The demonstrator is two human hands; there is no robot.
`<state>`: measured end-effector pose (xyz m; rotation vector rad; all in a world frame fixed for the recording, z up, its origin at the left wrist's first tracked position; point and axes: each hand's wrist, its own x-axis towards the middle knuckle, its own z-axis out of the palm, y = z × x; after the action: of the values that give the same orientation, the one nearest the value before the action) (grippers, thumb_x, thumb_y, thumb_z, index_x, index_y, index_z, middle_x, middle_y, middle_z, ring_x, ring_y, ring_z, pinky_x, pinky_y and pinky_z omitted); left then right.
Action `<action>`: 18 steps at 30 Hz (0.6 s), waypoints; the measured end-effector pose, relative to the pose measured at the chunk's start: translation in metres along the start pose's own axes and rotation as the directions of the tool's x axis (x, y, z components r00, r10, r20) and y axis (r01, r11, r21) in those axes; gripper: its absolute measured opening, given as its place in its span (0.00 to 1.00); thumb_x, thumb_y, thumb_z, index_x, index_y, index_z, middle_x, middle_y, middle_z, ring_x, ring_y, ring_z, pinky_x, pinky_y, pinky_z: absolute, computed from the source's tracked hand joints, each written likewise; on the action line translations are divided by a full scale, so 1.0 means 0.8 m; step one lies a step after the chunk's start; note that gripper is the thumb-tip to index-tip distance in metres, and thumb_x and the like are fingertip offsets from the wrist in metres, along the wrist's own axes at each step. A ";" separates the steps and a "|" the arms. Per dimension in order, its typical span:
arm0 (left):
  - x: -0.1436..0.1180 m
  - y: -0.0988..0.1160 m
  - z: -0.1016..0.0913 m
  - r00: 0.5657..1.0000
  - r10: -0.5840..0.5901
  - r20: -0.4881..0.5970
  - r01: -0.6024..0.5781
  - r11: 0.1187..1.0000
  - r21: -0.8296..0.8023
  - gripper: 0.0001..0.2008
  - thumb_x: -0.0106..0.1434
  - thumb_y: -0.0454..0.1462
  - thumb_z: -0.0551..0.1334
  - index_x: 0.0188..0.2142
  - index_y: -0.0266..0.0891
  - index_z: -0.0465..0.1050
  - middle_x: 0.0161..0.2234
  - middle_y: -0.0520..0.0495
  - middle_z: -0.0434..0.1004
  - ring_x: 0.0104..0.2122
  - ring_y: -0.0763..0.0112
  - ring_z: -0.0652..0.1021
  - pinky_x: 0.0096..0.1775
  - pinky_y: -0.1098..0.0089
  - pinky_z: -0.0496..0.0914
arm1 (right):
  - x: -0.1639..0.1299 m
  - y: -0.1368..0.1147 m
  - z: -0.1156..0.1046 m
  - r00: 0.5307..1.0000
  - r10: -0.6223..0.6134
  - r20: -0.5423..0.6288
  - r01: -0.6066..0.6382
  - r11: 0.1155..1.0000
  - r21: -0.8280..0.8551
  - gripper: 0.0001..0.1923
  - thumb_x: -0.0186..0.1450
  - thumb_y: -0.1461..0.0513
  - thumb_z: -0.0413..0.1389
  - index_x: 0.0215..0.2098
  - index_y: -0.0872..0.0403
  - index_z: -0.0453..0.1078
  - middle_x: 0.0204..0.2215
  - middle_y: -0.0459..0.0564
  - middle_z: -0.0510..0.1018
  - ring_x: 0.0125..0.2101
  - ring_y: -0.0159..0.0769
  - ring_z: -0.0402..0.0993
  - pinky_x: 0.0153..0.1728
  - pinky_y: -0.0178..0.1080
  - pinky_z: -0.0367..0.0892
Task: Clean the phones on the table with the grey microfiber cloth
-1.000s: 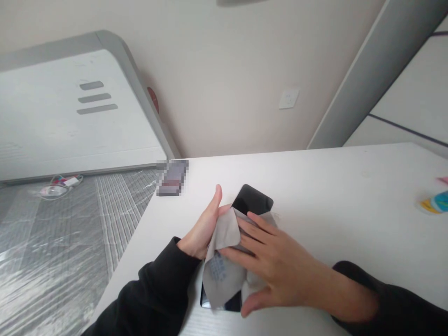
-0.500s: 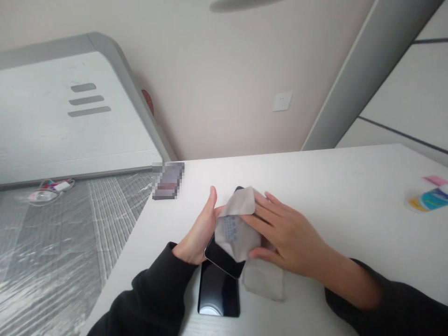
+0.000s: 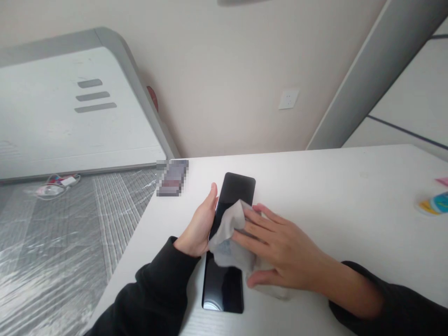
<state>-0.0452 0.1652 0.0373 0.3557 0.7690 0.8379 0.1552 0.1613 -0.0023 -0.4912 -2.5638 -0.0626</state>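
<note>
My left hand (image 3: 199,224) grips the left edge of a black phone (image 3: 235,193) that rests slightly raised on the white table (image 3: 332,186). With flat fingers, my right hand (image 3: 280,252) presses a grey cleaning cloth (image 3: 227,235) onto the lower half of its screen. The top of the screen is bare and dark. A second black phone (image 3: 222,287) lies flat on the table just below, partly under the cloth. Another grey piece of fabric (image 3: 275,291) shows under my right palm.
A small blurred card-like object (image 3: 171,177) lies near the table's far left corner. A colourful packet (image 3: 434,203) sits at the right edge. A white board (image 3: 70,116) leans at the left above a film-covered floor (image 3: 52,252) with cables (image 3: 56,183). A wall socket (image 3: 288,99) is behind.
The cloth slid up over the top of the held phone, then back down to its lower half, baring the top of the screen. My left hand kept its grip.
</note>
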 end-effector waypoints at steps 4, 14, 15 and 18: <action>-0.003 -0.003 0.007 0.999 0.021 -0.050 -0.020 0.999 0.029 0.29 0.78 0.48 0.45 0.57 0.30 0.76 0.38 0.36 0.87 0.34 0.59 0.86 0.44 0.64 0.78 | 0.000 0.009 -0.008 0.976 0.209 -0.066 -0.217 0.963 -0.159 0.41 0.75 0.39 0.37 0.63 0.61 0.70 0.53 0.66 0.80 0.67 0.62 0.63 0.64 0.67 0.59; -0.002 -0.011 0.002 0.998 -0.050 -0.038 0.053 0.995 0.086 0.28 0.78 0.46 0.46 0.57 0.27 0.76 0.36 0.38 0.87 0.37 0.60 0.86 0.43 0.67 0.77 | 0.003 -0.011 0.001 0.993 0.113 -0.012 -0.113 0.994 -0.005 0.41 0.71 0.35 0.43 0.62 0.57 0.72 0.51 0.63 0.81 0.57 0.55 0.73 0.63 0.60 0.64; -0.002 -0.012 0.003 0.998 -0.042 -0.051 0.047 0.995 0.091 0.27 0.78 0.45 0.47 0.57 0.28 0.76 0.36 0.39 0.87 0.38 0.60 0.86 0.45 0.66 0.77 | 0.003 -0.009 -0.001 0.987 0.159 -0.016 -0.159 0.987 -0.033 0.43 0.71 0.35 0.42 0.63 0.58 0.71 0.51 0.65 0.80 0.57 0.57 0.74 0.62 0.62 0.64; -0.004 -0.014 0.004 0.989 -0.115 -0.092 0.125 0.987 0.100 0.29 0.77 0.49 0.48 0.57 0.29 0.77 0.36 0.39 0.87 0.36 0.59 0.86 0.45 0.65 0.77 | 0.005 -0.013 -0.002 0.992 0.121 -0.047 -0.121 0.993 -0.007 0.46 0.69 0.32 0.42 0.63 0.59 0.71 0.51 0.64 0.80 0.57 0.56 0.74 0.64 0.61 0.62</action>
<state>-0.0382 0.1555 0.0349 0.3657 0.9086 0.7040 0.1488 0.1524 0.0012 -0.6402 -2.4840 -0.0432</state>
